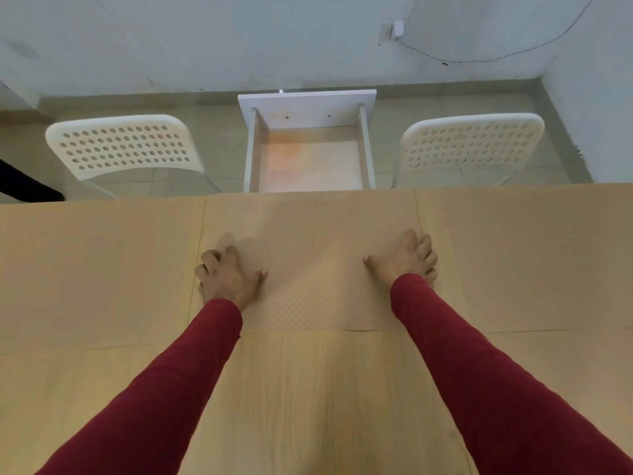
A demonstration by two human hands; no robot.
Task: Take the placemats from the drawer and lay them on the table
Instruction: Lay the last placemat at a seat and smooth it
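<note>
a: beige, textured, the middle placemat point(308, 262) lies flat on the wooden table point(308, 389), its far edge at the table's far edge, with another placemat point(102, 269) on the left and one point(520, 255) on the right

b: the hands?

a: left hand point(228, 275) and right hand point(404, 260) press down on its side edges, fingers curled, gripping nothing. beyond the table the white drawer point(368, 145) stands open between two white chairs point(123, 145)

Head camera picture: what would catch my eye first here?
Two red sleeves reach forward, with the left hand and right hand pressing on a tan placemat on the wooden table. Beyond the far edge an open white drawer looks empty, with a white perforated chair on either side.
</note>
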